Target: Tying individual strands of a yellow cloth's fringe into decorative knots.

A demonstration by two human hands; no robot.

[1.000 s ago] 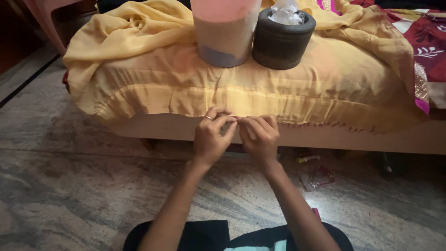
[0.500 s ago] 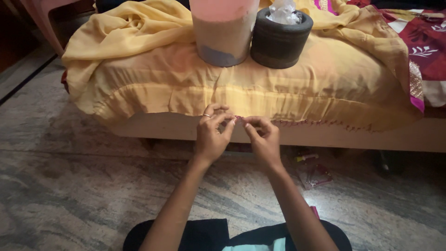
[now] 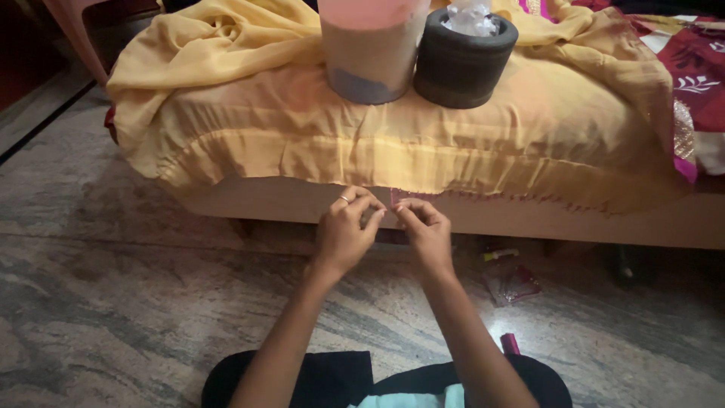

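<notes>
- Left hand point(image 3: 347, 230) and right hand point(image 3: 424, 227) both pinch the cloth point(image 3: 423, 143) hem.
- Since earlier, they have drawn slightly apart along that hem, below the tub point(image 3: 371, 49).

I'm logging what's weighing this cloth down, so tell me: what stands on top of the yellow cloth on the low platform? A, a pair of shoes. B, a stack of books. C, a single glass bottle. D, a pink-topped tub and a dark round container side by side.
D: a pink-topped tub and a dark round container stand side by side on the yellow cloth, beyond the hands pinching its hanging edge.
</notes>
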